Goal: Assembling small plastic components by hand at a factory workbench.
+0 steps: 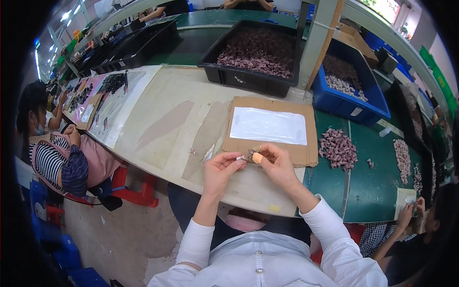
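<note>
Both forearms rise from below in white sleeves; left hand (221, 168) and right hand (276, 164) meet, fingertips pinched together.

Bare tabletop (167, 119) left of centre is passable; black bin (256, 52) blocks the top, cardboard sheet (270, 129) and pile of small parts (338, 149) block the right.

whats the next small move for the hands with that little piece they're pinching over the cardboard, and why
Probably bring the fingertips a touch closer and finish working the small piece. The left hand and the right hand both pinch it between them just above the cardboard sheet, and the pile of brownish pieces lies apart to the right, so nothing else is in hand.
</note>
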The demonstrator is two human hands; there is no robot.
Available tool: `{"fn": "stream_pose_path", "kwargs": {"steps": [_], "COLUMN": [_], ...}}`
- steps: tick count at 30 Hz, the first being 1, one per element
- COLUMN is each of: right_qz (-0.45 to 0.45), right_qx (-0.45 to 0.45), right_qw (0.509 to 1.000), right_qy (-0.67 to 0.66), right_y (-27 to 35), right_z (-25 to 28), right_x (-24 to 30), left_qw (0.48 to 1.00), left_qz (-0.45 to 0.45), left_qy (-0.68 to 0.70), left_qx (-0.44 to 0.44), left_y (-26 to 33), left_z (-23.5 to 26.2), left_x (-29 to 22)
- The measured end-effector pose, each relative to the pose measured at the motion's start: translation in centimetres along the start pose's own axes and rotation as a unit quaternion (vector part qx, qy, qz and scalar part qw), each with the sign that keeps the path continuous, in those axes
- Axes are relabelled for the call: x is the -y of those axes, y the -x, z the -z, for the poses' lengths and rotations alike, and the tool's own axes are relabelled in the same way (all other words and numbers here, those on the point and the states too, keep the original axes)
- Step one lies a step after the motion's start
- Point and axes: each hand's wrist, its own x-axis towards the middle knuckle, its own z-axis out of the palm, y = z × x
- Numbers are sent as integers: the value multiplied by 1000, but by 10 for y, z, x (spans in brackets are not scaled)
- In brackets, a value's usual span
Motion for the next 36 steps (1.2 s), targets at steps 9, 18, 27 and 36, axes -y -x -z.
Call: {"fn": "stream_pose_path", "kwargs": {"steps": [9,18,27,36], "right_qz": [16,172,210,171], "right_qx": [-6,-42,-57,-18], "right_qw": [999,965,958,972], "right_qy": [41,196,188,160], "right_y": [1,5,9,13], "right_z": [-5,-7,-12,-9], "right_x": [5,10,5,5], "left_qw": [1000,1000,999,998], "left_qz": [4,-1,40,49], "left_qy": [12,8,17,-10], "left_qx": [2,7,5,40], "left_y": [0,-1,1,4], "left_z": [2,2,1,12], "left_x": [2,3,-6,0]}}
